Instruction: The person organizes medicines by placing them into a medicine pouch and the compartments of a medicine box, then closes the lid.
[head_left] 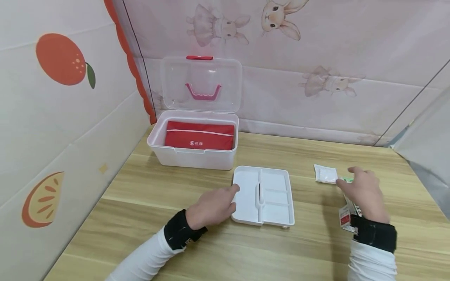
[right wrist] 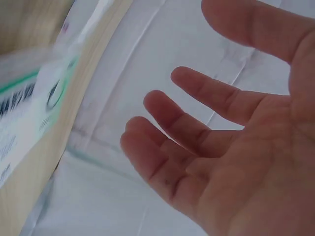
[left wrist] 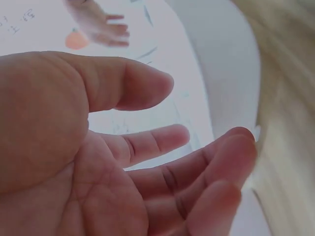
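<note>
A white divided tray (head_left: 245, 203) with a raised middle handle (head_left: 259, 195) lies on the wooden table. At its left edge is my left hand (head_left: 214, 207), fingers loosely bent; the left wrist view shows nothing between the thumb and fingers (left wrist: 216, 167). Whether the fingertips touch the tray I cannot tell. To the right, my right hand (head_left: 365, 193) hovers over small packages, its fingers (right wrist: 189, 130) spread and holding nothing. Partly hidden beneath it are a white-and-red box (head_left: 345, 218) and a package with green print (right wrist: 44, 98). A white packet (head_left: 325, 174) lies just left of that hand.
Behind the tray stands a clear plastic box (head_left: 197, 158) with its lid (head_left: 202, 78) raised. A red pouch (head_left: 199, 135) sits inside it. Printed cloth walls (head_left: 281, 101) border the wooden table (head_left: 140, 187) at the back and sides.
</note>
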Available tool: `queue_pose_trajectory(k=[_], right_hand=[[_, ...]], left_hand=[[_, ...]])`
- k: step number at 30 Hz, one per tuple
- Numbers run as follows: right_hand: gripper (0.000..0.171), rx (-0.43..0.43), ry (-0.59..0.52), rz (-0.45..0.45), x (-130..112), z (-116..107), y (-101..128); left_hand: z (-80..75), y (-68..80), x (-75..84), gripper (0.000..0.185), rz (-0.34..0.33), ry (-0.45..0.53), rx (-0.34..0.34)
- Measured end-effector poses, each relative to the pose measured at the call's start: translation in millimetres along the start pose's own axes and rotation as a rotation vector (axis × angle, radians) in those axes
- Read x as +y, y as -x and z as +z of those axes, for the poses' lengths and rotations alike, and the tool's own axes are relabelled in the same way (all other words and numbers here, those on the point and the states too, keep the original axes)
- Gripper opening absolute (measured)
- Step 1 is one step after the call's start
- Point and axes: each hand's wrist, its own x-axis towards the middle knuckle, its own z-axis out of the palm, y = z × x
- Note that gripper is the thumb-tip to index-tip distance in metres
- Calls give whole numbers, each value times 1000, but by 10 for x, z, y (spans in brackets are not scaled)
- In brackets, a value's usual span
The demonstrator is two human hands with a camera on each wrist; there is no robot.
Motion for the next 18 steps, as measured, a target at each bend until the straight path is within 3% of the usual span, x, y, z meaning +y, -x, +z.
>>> queue_pose_trajectory(k=[4, 7, 13, 18], right_hand=[[68, -25, 3, 104, 267, -92, 22], [77, -90, 19, 149, 430, -107, 4], [94, -224, 29, 179, 605, 4, -96], [97, -213, 15, 204, 636, 85, -134]], left_hand=[[-68, 31, 13, 42, -27, 7, 4], [-117, 55, 24, 43, -28, 12, 11], [-154, 79, 33, 33, 15, -15, 38], [-152, 77, 36, 26, 27, -21, 29]])
